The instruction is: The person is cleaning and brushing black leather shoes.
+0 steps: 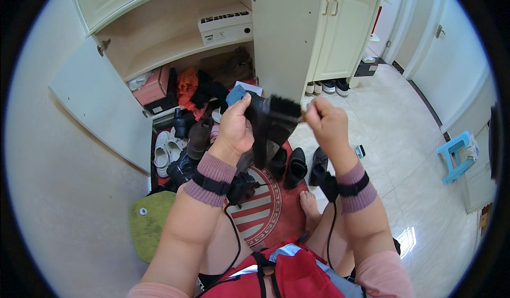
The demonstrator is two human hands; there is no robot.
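Observation:
My left hand (236,130) grips a black leather boot (261,126) in front of me, with a blue cloth (236,95) beside the thumb. My right hand (327,118) is closed on the handle of a shoe brush, most of which the fingers hide. The brush's black bristles (285,106) lie over the boot's heel end; whether they touch it I cannot tell. Below the boot, a black shoe (296,168) rests on the red patterned mat (291,214), with another dark shoe (318,165) to its right.
An open shoe cabinet (171,55) stands ahead, its doors swung outward. White clogs (162,154) and other footwear crowd its base. A green cushioned seat (151,222) is at the left, a blue plastic stool (458,156) at the right. A small object (360,151) lies on the tiles.

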